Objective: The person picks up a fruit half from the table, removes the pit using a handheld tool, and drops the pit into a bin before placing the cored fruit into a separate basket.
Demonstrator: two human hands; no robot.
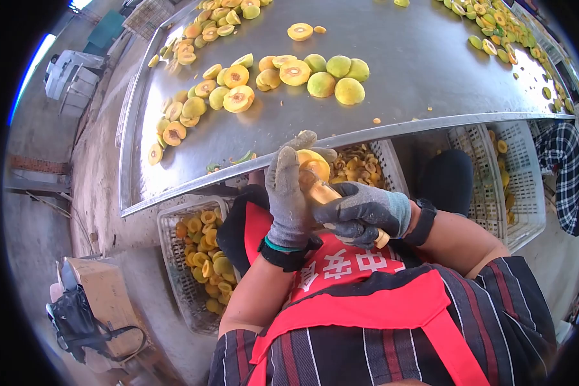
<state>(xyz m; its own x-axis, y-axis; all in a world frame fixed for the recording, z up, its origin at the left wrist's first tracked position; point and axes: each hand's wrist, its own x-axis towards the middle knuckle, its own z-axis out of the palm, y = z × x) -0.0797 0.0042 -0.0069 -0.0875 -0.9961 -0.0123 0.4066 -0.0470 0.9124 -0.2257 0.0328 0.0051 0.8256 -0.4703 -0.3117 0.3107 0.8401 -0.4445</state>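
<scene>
Before steel table [392, 71]: left grip [289, 199] holds peach [314, 164], right grip [367, 212] tool [321, 192]; crates [174, 270] beneath.

Grey, perhaps knitted gloves [289, 199]; red apron [367, 307]

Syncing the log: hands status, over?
Left hand shut on peach half. Right hand shut on pale-handled tool, tip at the fruit. Nothing between them; metal table ahead.
</scene>
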